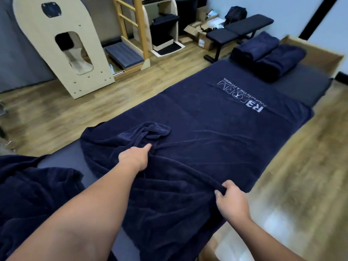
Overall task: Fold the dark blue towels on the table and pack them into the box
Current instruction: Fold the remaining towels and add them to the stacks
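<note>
A large dark blue towel (pixel 216 129) with a white logo lies spread along the grey padded table (pixel 305 85). Its near end is bunched and wrinkled. My left hand (pixel 134 157) grips a fold of that bunched part near the towel's left side. My right hand (pixel 232 200) pinches a rolled edge of the same towel at the near right. Two folded dark blue towels (pixel 267 55) sit stacked at the table's far end. Behind them stands an open cardboard box (pixel 320 53). More dark blue towel (pixel 28 194) lies heaped at the near left.
Wooden floor runs along both sides of the table. A black workout bench (pixel 239 29) stands beyond the far end, with cardboard boxes behind it. Pale wooden exercise equipment (pixel 62 46) and a ladder frame stand at the back left.
</note>
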Demonstrator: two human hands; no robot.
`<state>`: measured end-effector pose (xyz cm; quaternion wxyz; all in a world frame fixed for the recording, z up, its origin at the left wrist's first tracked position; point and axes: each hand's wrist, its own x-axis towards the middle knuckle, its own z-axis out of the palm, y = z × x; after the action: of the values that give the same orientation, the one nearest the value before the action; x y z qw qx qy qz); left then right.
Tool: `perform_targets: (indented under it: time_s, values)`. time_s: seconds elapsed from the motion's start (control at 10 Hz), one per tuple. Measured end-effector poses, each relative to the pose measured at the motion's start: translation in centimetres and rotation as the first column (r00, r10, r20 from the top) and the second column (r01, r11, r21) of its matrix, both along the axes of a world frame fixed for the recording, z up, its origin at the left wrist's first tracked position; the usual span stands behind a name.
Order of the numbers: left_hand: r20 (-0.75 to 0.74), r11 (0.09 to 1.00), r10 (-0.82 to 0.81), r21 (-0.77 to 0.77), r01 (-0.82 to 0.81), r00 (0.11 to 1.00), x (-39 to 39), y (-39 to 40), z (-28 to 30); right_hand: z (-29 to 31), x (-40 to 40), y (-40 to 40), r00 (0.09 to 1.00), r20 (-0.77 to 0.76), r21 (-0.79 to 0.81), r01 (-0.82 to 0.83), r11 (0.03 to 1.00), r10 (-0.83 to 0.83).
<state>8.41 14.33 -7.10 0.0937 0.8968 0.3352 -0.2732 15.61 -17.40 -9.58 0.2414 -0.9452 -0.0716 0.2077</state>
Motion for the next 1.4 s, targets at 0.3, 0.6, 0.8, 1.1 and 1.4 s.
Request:
perform_targets:
  time_s: [0.3, 0.6, 0.8, 1.1, 1.4]
  values:
    - [-0.005, 0.995, -0.001, 0.101, 0.002, 1.000, 3.3, 1.4, -0.4, 0.1, 0.7, 0.6, 0.983, -0.001, 0.124, -0.181, 0.976, 0.183]
    - [-0.081, 0.905, -0.159, 0.385, 0.178, 0.984, 6.7, -0.1, -1.4, 0.2, 3.8, -0.9, 0.970, 0.069, -0.104, -0.226, 0.969, 0.234]
    - [0.058, 0.979, 0.169, 0.102, -0.174, 0.984, 10.0, -0.9, 0.0, 0.6, 6.5, -1.8, 0.971, 0.090, 0.019, -0.226, 0.974, 0.223]
    - [0.444, 0.508, 0.860, -0.705, -0.495, 0.250, 19.6, -0.9, 5.4, 2.4, 15.5, -5.3, 0.974, 0.218, -0.031, -0.062, 0.998, 0.068]
    - [0.070, 0.033, 0.983, -0.977, -0.210, -0.170, 30.5, -5.5, 8.1, 3.5, 27.0, -9.4, 0.946, 0.320, -0.052, -0.032, 0.998, 0.047]
